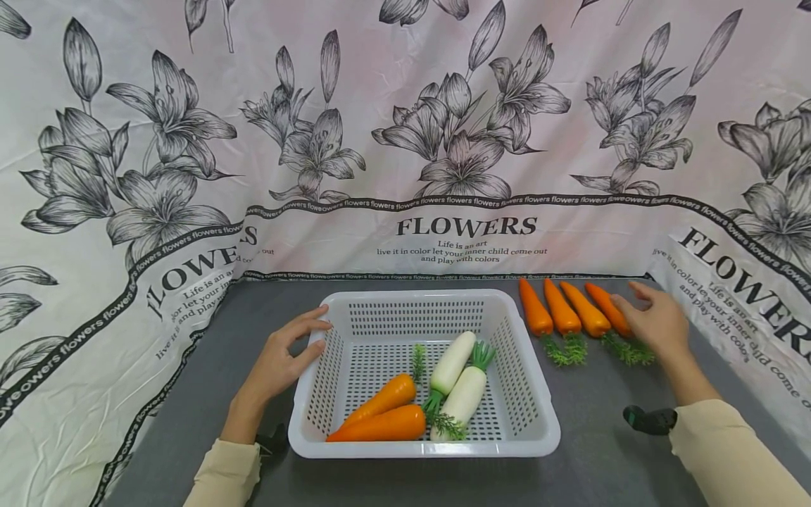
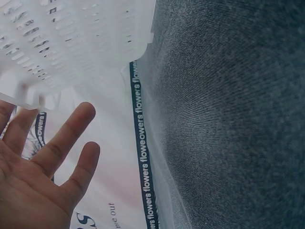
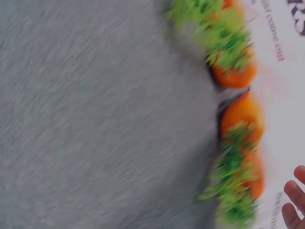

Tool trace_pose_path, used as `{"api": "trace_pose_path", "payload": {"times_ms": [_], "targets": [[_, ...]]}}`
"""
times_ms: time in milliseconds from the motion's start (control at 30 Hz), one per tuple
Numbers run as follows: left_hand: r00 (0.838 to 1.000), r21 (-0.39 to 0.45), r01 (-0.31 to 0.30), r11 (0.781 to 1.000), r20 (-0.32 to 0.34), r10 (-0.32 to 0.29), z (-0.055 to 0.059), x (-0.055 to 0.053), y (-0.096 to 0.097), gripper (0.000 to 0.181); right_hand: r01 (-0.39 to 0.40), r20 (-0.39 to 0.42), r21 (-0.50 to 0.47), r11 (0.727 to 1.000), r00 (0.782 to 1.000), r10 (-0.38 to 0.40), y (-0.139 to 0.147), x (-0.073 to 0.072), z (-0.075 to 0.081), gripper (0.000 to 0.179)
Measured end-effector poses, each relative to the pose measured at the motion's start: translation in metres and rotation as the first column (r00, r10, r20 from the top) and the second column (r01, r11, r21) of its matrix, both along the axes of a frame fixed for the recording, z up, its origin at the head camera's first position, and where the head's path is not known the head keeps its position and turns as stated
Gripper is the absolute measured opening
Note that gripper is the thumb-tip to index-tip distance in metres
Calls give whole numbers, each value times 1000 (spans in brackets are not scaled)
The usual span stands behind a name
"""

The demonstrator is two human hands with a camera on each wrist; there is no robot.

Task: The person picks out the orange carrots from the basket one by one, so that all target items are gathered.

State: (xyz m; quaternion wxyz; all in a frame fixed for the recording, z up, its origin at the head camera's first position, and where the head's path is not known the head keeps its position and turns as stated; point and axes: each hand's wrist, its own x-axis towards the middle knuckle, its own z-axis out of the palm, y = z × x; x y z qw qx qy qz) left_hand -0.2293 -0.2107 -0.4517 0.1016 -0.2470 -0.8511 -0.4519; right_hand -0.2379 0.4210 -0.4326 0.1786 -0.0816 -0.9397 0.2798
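My left hand (image 1: 285,355) rests at the left rim of a white plastic basket (image 1: 421,451), its fingers loosely extended; in the left wrist view some fingertips meet the basket's edge. Inside the basket lie two orange carrots (image 1: 380,424) with green tops and two white radishes (image 1: 465,394) with green leaves. To the right of the basket, several carrots (image 1: 535,310) lie in a row, tips pointing away. Beside the rightmost carrot (image 1: 610,310) is my right hand (image 1: 659,324), fingers spread and nothing in its grasp; whether it touches that carrot cannot be told.
Everything sits on a dark grey tabletop (image 1: 589,465). A white curtain (image 1: 469,243) printed with black flowers and lettering stands behind and on both sides. Leafy carrot tops (image 1: 564,350) point toward the front, near the basket's right wall.
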Motion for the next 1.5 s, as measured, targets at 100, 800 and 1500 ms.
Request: {"api": "trace_pose_path", "payload": {"times_ms": [100,800,1500], "targets": [[1000,0,-1,1000,5,1,1,0,0,29,-37,-6,-25,999,999,37,-10,-3,12,65],[1000,-8,3,1000,-7,-3,2,-1,1,29,-521,-253,-12,853,827,502,-161,-12,99,51],[1000,-9,2,1000,-6,-2,1,0,0,29,-927,122,3,375,373,920,-278,-7,64,44]]}}
